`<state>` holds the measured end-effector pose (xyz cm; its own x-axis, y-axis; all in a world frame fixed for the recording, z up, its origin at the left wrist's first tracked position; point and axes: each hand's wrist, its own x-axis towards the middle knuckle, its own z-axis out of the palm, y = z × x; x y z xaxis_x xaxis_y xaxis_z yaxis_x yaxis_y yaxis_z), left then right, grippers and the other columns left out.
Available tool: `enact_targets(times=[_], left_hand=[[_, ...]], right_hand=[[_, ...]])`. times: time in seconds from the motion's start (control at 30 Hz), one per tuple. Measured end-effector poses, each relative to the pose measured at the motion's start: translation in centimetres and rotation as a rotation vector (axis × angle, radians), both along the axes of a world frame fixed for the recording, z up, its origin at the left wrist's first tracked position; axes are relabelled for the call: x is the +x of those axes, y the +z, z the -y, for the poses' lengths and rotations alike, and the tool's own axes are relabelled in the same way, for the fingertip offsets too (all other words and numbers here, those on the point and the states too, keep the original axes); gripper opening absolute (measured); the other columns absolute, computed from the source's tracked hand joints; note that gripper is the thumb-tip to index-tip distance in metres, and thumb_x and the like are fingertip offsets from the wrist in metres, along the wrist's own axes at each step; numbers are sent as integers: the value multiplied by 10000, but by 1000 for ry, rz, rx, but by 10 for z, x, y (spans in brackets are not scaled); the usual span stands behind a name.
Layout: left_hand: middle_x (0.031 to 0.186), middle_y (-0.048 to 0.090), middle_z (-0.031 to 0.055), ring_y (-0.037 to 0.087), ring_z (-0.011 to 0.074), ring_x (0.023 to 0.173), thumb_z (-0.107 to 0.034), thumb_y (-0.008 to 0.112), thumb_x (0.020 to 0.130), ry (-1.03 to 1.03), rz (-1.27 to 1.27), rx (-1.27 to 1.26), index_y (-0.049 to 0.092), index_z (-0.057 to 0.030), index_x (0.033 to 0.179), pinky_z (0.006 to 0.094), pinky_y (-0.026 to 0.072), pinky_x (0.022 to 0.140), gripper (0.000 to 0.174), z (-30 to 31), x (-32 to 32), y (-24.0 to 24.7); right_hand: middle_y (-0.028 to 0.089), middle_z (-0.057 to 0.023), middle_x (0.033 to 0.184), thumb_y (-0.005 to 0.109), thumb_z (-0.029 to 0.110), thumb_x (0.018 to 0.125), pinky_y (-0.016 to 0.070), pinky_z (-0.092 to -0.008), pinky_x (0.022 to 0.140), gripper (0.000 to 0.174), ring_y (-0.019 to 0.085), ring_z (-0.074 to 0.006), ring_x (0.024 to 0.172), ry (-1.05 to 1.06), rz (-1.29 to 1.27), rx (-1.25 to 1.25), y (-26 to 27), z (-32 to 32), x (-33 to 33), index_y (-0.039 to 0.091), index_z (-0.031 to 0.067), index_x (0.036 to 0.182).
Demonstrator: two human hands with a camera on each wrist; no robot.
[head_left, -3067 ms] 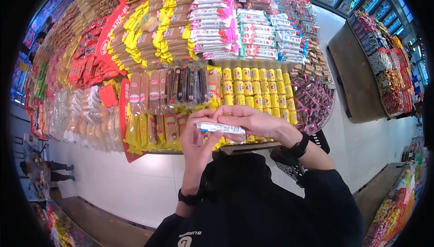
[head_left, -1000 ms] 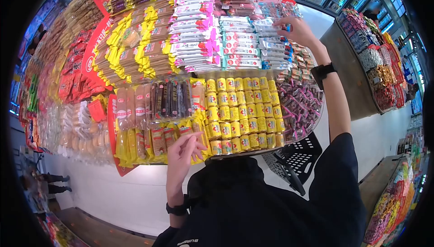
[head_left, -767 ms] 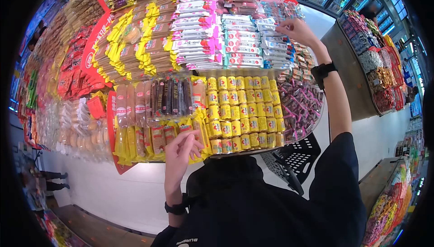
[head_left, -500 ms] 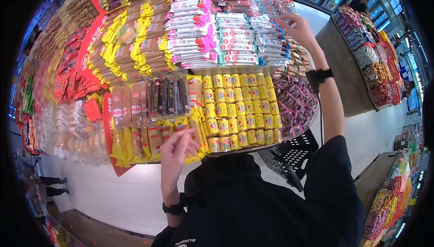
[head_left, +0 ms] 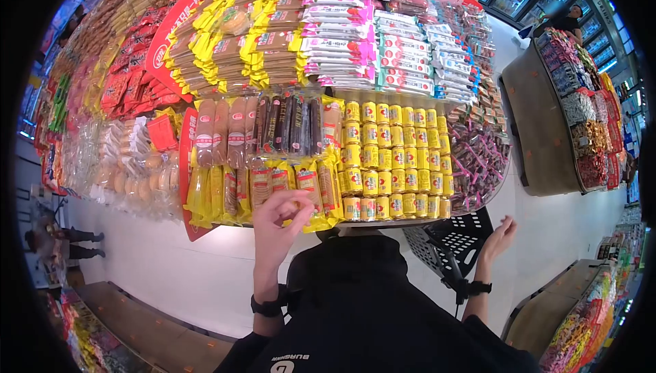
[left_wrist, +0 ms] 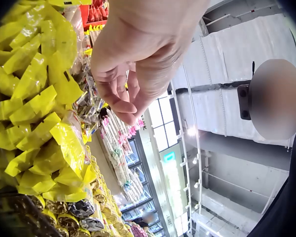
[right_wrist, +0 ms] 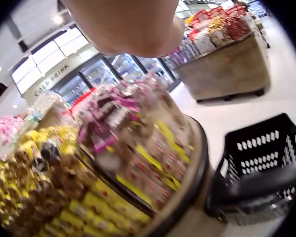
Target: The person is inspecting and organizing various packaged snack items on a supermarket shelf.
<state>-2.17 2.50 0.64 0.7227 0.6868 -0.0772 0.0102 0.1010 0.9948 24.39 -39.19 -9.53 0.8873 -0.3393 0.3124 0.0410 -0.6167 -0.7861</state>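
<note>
My left hand hovers at the front edge of the snack display, fingers loosely curled and nothing held. Just beyond it lie yellow-wrapped snack packs; in the left wrist view the same hand hangs beside yellow wrappers. Out to the right, my right hand is in the air by a black shopping basket, its fingers relaxed and holding nothing. Only part of the right hand shows in its wrist view. Blue-and-white wrapped bars lie stacked on the far right of the display.
Small yellow cylindrical packs fill the front middle, with purple-pink wrapped sweets at the right corner. A second candy stand is across the aisle, a person behind it. White floor shows below the display.
Both hands held a white wrapped bar at first. The right hand then reached to the blue-and-white bars, drew back without it, and has dropped beside the basket. The left hand stayed near the front edge.
</note>
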Motion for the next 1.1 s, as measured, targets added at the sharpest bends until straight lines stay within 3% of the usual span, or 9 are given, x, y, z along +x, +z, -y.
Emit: enact_targets(times=[0.13,0.2,0.27,0.3,0.4,0.53,0.63,0.77,1.1], left_hand=[[933,682,43,644,64,764,65,713,830,-47,58,213,669,-11,1059,209,493,672,244,9,13,2],[982,664,51,647,144,858,22,774,766,-75,-27,475,678,-44,1046,276,505,757,303,10,12,2],[1009,668,59,637,205,932,-3,805,727,-109,-106,880,676,-57,1053,315,506,834,355,10,10,12],[1065,655,53,591,267,1054,-69,841,677,-132,-127,902,678,-85,1063,374,481,913,419,10,6,5],[1111,641,54,574,260,1087,-93,848,679,-215,-232,1049,670,-81,1059,379,480,927,420,11,-1,-7],[1115,631,60,562,273,1107,-121,834,704,-226,-269,1057,664,-71,1049,403,470,955,387,15,3,-11],[1149,637,62,561,279,1119,-93,801,722,-248,-279,1058,662,-62,1051,414,468,965,358,15,0,-8],[1209,642,84,550,275,1172,-11,690,732,-251,-283,1129,675,-29,1010,405,455,960,279,7,-9,-12],[1309,590,111,506,295,1246,55,565,663,-237,-276,1067,668,-18,1106,440,405,1022,461,33,6,-6]], right_hand=[[658,-138,852,511,346,1019,474,-374,752,397,604,-241,775,78,-338,-116,-70,30,-79,608,-39,1018],[660,-177,850,524,362,1006,476,-412,731,396,622,-314,779,298,-450,-307,-102,42,-107,592,-26,968],[657,-199,857,546,379,987,476,-440,729,406,621,-356,793,347,-367,-571,-106,40,-122,580,-21,923],[655,-211,861,557,387,977,476,-455,728,412,621,-377,801,371,-320,-701,-108,38,-128,575,-18,901],[667,-201,741,662,483,872,501,-494,658,471,658,-397,727,352,-593,-708,-102,38,-109,593,24,796],[677,-195,728,661,552,842,524,-491,653,490,674,-398,729,358,-529,-793,-104,38,-103,654,63,846],[690,-207,754,692,526,819,538,-474,688,512,688,-398,765,321,-558,-785,-99,34,-99,706,30,945],[692,-207,759,686,556,810,538,-470,692,526,687,-398,767,306,-545,-777,-95,34,-96,705,37,893],[690,-195,731,687,529,809,542,-472,678,489,688,-393,742,324,-522,-795,-103,43,-90,698,43,862]])
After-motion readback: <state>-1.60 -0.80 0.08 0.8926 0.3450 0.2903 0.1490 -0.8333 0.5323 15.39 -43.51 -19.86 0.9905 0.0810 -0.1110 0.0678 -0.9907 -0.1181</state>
